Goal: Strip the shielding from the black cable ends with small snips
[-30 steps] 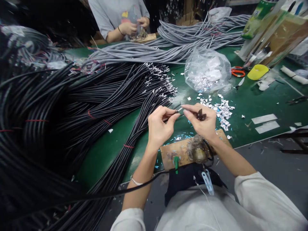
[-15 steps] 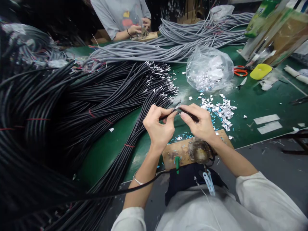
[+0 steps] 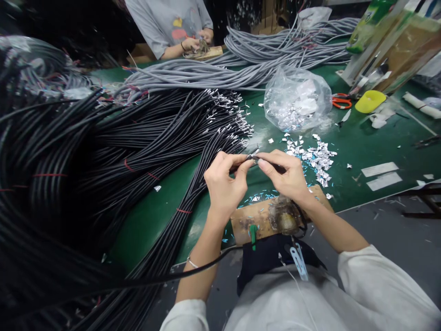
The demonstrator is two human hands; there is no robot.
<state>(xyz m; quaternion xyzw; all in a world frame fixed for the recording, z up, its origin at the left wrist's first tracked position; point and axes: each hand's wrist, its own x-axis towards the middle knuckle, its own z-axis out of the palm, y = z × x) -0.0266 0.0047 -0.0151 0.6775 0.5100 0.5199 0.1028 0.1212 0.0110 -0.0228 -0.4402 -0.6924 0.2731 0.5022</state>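
My left hand (image 3: 225, 181) is closed in a pinch on the end of a black cable (image 3: 248, 157), and a short bare or foil-bright tip sticks up beyond the fingers. Facing it, my right hand (image 3: 287, 172) is also closed, thumb and forefinger at that same cable end. A slim dark object (image 3: 279, 168) lies under its fingers; most of it is hidden, so its kind is unclear. Left of the hands spreads a large bundle of black cables (image 3: 148, 138) with stripped silvery ends. Right of them lie foil scraps (image 3: 320, 158) and tiny blue bits.
Behind sit a clear plastic bag (image 3: 298, 99) of scraps, orange-handled scissors (image 3: 342, 101) and grey cables (image 3: 193, 73). A wooden board (image 3: 246, 220) with a dark, stained block is at the table's near edge. Across the table another person's hands (image 3: 195, 42) work over a board.
Both hands stay together at the cable end, the fingertips shifting slightly. The whole view has moved a little, and the other person's hands have changed position slightly.
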